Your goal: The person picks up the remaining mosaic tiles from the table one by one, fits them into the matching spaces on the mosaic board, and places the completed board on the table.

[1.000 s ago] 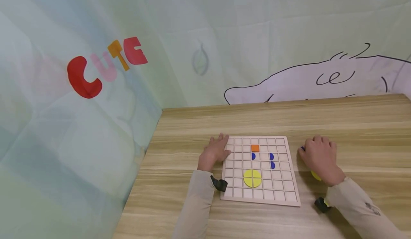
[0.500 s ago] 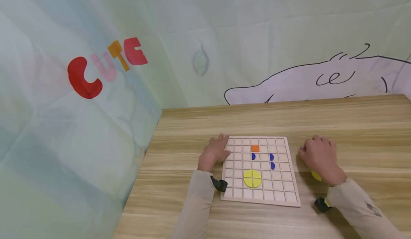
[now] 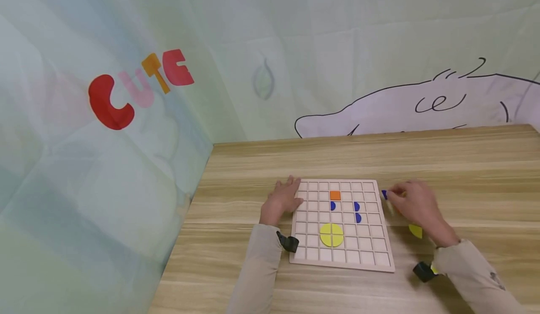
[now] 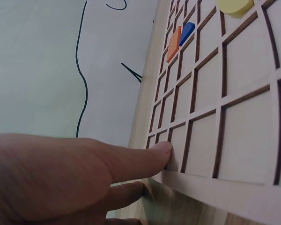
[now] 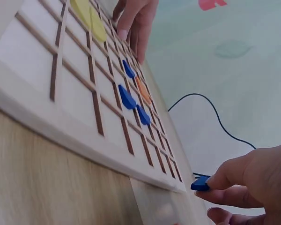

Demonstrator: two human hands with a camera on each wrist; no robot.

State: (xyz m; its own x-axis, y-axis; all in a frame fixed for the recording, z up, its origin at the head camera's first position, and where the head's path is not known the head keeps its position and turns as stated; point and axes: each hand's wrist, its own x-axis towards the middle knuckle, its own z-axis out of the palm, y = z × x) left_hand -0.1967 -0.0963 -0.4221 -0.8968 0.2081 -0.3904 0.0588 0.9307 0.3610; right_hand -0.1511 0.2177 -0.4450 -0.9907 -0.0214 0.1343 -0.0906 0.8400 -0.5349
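Note:
A pale grid board (image 3: 342, 265) lies on the table. My left hand (image 3: 281, 202) rests on its left edge, fingers spread, thumb over the rim. To the right of the board, my right hand (image 3: 416, 204) pinches a small blue piece (image 5: 200, 183) between thumb and finger, just off the board's far right side. An orange square (image 3: 335, 195) sits in one cell, with a blue half-round piece (image 3: 333, 205) directly below it. Two more blue half-rounds (image 3: 358, 218) are stacked in a column farther right. Yellow quarter pieces (image 3: 326, 229) form a circle lower down.
Beneath the right forearm a loose yellow piece (image 3: 415, 231) lies on the wooden table (image 3: 253, 159). Another yellow bit (image 3: 434, 269) shows by the black wrist camera (image 3: 423, 272). A printed cloth (image 3: 253, 47) hangs behind and at the left.
My right hand has shifted left toward the board, bringing out the blue piece that was mostly hidden under it. More of the loose yellow piece shows. The left hand stays put.

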